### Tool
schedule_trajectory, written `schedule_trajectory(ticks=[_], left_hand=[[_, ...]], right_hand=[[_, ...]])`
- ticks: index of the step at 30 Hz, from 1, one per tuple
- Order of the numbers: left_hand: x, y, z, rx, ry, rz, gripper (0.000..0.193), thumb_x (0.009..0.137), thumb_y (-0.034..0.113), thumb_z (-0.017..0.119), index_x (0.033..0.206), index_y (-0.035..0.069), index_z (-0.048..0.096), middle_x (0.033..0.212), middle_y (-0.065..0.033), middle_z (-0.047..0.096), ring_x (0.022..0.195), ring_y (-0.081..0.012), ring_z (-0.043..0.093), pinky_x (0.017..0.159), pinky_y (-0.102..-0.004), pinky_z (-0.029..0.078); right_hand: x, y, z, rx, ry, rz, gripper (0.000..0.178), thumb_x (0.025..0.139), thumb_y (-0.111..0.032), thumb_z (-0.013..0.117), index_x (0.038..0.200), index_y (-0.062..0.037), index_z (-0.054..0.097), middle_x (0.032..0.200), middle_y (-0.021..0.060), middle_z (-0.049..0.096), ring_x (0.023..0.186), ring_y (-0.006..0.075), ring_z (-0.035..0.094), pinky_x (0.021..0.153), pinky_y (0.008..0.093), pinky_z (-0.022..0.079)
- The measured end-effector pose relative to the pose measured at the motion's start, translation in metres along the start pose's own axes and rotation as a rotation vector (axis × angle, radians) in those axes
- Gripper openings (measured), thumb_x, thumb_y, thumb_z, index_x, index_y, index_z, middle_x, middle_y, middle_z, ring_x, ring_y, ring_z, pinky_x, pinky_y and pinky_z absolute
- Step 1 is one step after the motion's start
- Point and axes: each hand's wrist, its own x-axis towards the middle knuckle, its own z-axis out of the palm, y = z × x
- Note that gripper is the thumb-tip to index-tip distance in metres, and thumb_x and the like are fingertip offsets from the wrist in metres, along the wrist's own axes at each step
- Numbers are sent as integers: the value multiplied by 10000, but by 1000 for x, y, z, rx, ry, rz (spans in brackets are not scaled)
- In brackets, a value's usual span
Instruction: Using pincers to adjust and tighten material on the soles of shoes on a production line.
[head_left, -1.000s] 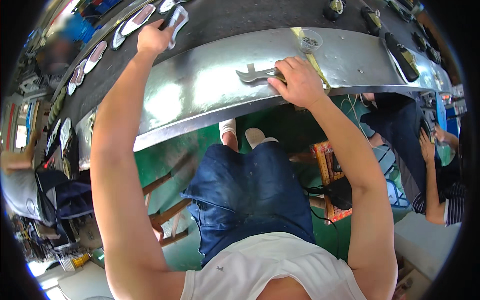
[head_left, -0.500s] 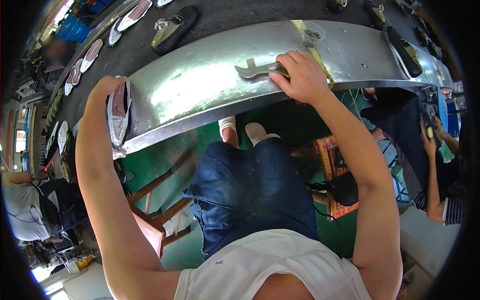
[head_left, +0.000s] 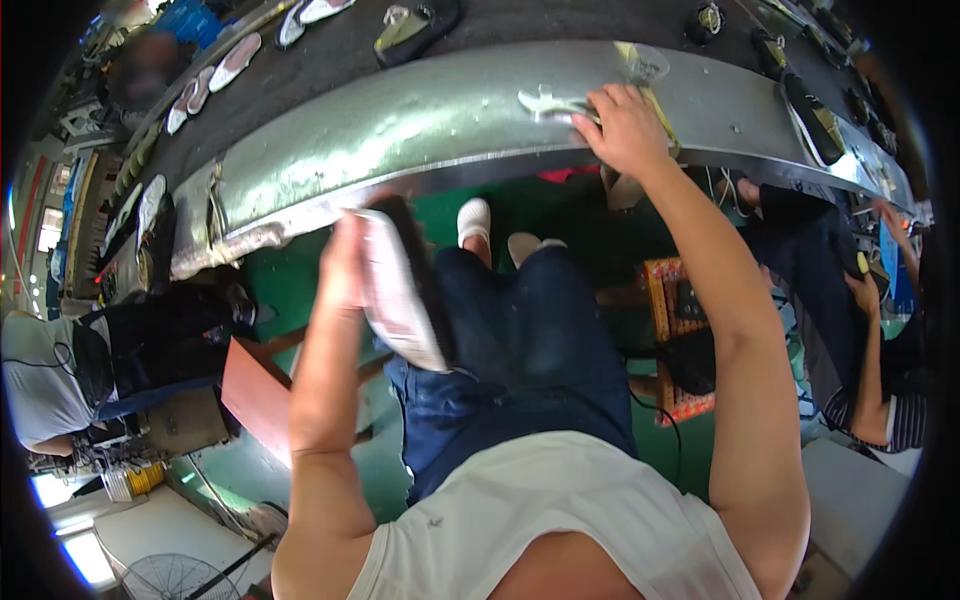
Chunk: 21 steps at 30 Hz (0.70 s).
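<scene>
My left hand grips a shoe above my lap, to the near side of the bench. Its pale, pinkish underside faces left and its dark upper faces right; both hand and shoe are smeared by motion. Farther right, my right hand is closed round the handles of a pair of metal lasting pincers. Their curved jaws and stubby hammer point left, just over the metal bench top. The handles are mostly hidden under my fingers.
Behind the metal-topped bench runs a dark surface with several shoes. A clear cup stands beyond my right hand. Another dark shoe lies on the right. A wooden stool stands left; people work on both sides.
My left hand has lifted the shoe off the bench's left end and brought it right and nearer, over my lap. My right hand with the pincers has shifted slightly right and away.
</scene>
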Motion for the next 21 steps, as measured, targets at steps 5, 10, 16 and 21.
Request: schedule_trajectory(ticks=[5, 10, 16, 21], left_hand=[[-39, -159, 33, 386, 127, -29, 542, 971, 233, 718, 1451, 70, 524, 1239, -74, 629, 1101, -138, 567, 985, -298, 468], [-44, -126, 31, 309, -258, -208, 772, 864, 8, 659, 1566, 95, 350, 1355, -86, 562, 1227, -175, 533, 1067, -310, 424], [-38, -133, 34, 259, -315, -192, 762, 828, -30, 551, 1554, 98, 358, 1423, -100, 498, 1306, -195, 479, 1120, -315, 368], [-40, -137, 49, 239, -238, -212, 566, 985, 126, 611, 1507, 93, 396, 1336, -84, 550, 1243, -187, 512, 1098, -326, 387]], right_hand=[[-27, -18, -28, -136, -122, -133, 556, 910, -467, 678, 1189, 8, 598, 1231, 125, 614, 1218, 320, 540, 963, 472, 476], [-102, -65, -75, 426, -502, 206, 308, 963, -276, 653, 1092, -3, 594, 1025, 175, 680, 957, 323, 673, 826, 437, 534], [-222, -143, -74, 1319, -1089, 703, 255, 1024, -263, 601, 1023, -10, 635, 894, 71, 707, 726, 106, 638, 659, 287, 506], [-223, -161, -54, 1508, -1009, 815, 232, 1027, -222, 598, 1066, 1, 646, 887, 70, 684, 729, 128, 620, 680, 276, 509]])
